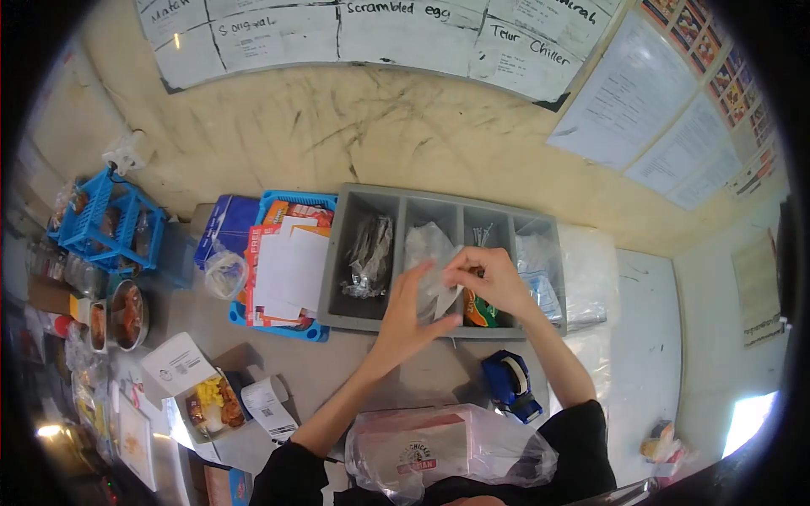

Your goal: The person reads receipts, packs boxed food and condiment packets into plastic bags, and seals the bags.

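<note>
My right hand (pixel 494 280) is over the grey divided bin (pixel 333 291), its fingertips pinched on a thin whitish piece (pixel 447 300), which could be plastic or paper. Just to the left, my left hand (pixel 407 325) has its thumb and fingers spread around that piece; whether it touches it I cannot tell. Below the hands, one compartment has clear plastic bags (pixel 424 243). The compartment under my right hand contains green and orange packets (pixel 479 312), partly hidden by the hand. Close to my body lies a clear plastic bag (pixel 515 447) around a printed box (pixel 430 447).
A blue tape dispenser (pixel 512 386) stands right of the bag. At left are an open food box (pixel 218 405) and a curled receipt (pixel 270 406). A blue basket (pixel 316 331) with papers (pixel 287 274) adjoins the bin. Dark-wrapped items (pixel 369 257) fill the bin's left compartment.
</note>
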`<action>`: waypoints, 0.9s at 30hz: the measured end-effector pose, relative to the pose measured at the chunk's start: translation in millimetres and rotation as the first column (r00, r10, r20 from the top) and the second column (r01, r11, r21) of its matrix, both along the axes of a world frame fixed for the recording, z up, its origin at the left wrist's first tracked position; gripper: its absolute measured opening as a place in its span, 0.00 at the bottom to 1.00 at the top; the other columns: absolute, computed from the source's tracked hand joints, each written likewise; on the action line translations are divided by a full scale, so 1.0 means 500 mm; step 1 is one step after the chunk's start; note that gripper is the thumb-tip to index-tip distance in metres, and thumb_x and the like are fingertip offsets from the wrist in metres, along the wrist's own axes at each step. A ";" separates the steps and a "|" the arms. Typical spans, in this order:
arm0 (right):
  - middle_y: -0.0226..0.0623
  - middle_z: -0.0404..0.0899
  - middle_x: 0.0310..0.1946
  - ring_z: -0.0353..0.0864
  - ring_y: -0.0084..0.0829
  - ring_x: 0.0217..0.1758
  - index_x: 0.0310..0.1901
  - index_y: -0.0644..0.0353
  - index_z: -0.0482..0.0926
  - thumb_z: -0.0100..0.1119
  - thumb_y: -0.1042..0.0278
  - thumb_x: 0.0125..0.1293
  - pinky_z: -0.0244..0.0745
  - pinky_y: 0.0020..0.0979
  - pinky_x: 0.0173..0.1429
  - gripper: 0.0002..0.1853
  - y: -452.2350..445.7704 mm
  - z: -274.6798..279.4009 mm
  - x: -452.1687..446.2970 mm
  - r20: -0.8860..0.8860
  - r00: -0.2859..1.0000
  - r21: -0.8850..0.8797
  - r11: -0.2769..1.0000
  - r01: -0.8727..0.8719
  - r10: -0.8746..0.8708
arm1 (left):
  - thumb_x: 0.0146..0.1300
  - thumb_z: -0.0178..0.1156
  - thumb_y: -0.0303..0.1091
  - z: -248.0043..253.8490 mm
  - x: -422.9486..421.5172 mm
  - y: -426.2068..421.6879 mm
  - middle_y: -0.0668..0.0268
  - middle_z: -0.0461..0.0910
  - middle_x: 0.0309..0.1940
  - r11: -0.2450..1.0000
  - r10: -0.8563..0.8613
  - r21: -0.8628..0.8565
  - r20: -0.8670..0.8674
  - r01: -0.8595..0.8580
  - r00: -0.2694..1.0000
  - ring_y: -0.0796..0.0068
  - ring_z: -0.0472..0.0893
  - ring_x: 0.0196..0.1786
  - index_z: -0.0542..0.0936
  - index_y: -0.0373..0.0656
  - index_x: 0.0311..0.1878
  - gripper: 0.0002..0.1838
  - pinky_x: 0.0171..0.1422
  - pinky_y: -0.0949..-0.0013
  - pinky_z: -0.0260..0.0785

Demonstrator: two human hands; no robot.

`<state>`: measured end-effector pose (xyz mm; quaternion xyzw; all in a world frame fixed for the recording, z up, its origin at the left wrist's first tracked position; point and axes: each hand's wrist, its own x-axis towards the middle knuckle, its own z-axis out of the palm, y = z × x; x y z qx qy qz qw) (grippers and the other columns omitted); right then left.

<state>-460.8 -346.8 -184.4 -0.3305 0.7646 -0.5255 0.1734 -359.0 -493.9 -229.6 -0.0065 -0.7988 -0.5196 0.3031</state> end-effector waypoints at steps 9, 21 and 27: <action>0.35 0.80 0.27 0.79 0.21 0.33 0.33 0.61 0.70 0.58 0.71 0.63 0.72 0.21 0.37 0.07 0.002 0.012 -0.034 0.113 0.949 -0.487 0.816 0.312 -0.295 | 0.50 0.65 0.30 -0.008 -0.084 -0.066 0.60 0.79 0.30 0.992 -0.065 0.123 0.209 0.039 0.976 0.64 0.78 0.33 0.79 0.39 0.34 0.08 0.39 0.68 0.68; 0.31 0.78 0.29 0.73 0.18 0.27 0.42 0.55 0.71 0.53 0.62 0.67 0.65 0.20 0.29 0.08 0.160 0.084 -0.074 0.194 0.799 -0.815 0.359 0.454 -0.569 | 0.50 0.63 0.31 -0.061 -0.065 -0.106 0.59 0.77 0.24 0.995 0.102 -0.036 0.249 -0.096 0.963 0.64 0.76 0.25 0.77 0.37 0.32 0.09 0.32 0.68 0.66; 0.35 0.79 0.20 0.77 0.31 0.24 0.33 0.53 0.84 0.64 0.57 0.53 0.70 0.29 0.30 0.11 0.057 0.078 -0.017 -0.313 0.948 0.353 0.933 0.066 0.051 | 0.54 0.64 0.35 -0.057 -0.077 -0.078 0.63 0.76 0.22 0.988 -0.073 0.149 0.307 0.028 0.949 0.79 0.72 0.25 0.76 0.36 0.30 0.11 0.29 0.73 0.63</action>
